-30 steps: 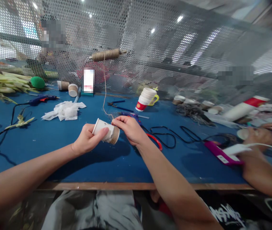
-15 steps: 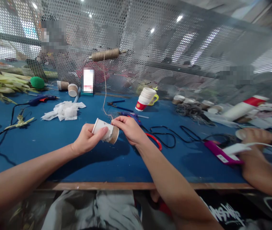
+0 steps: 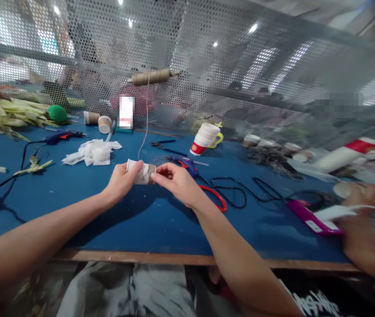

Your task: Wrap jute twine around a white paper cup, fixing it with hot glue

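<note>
My left hand [image 3: 121,180] is closed around the open end of a white paper cup [image 3: 143,173], its thumb lying along the side. The cup is tipped on its side above the table, and brown twine [image 3: 153,169] is wound round its base end. At that wound end my right hand [image 3: 173,181] grips the cup with thumb and fingers. A strand of twine [image 3: 146,114] runs down from the twine spool [image 3: 150,77] on the mesh and passes behind the cup, where its end is hidden.
Near my right hand lie a blue glue gun [image 3: 187,165], pliers [image 3: 167,147] and red-handled scissors [image 3: 215,198]. Stacked paper cups [image 3: 203,138] stand behind. White crumpled cloth [image 3: 93,152] lies left. A purple power strip [image 3: 313,218] and a co-worker's hand [image 3: 367,196] are at right.
The cup has turned from slanting to nearly level and shifted slightly left. My right hand has moved from pinching the twine above the cup to holding the cup's wound end.
</note>
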Tool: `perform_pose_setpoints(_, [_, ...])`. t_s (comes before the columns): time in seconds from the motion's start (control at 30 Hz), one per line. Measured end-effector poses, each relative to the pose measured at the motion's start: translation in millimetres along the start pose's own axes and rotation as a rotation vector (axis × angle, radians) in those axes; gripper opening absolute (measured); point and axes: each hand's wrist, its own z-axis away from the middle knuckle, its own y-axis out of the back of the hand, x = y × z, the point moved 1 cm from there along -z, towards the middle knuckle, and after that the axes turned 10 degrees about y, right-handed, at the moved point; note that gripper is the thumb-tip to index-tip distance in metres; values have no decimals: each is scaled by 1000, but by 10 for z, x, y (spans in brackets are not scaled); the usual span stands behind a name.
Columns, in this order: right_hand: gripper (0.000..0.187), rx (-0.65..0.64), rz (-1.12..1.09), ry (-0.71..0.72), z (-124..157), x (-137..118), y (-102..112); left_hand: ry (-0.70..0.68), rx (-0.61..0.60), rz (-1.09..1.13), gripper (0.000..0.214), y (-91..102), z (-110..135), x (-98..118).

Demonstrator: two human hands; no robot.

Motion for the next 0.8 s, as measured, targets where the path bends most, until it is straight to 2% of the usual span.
perform_pose_setpoints(0.17, [18,14,33,5,-7,3,-63,-46,5,-72,36,-5,31,24])
perform_pose_setpoints(0.5, [19,29,-33,-48,-4,3,-76,-144,11,-221,37,-4,76,37])
perform_pose_setpoints(0.8, [18,15,-122,-89,2,6,-63,-152,23,-240,37,3,83,67])
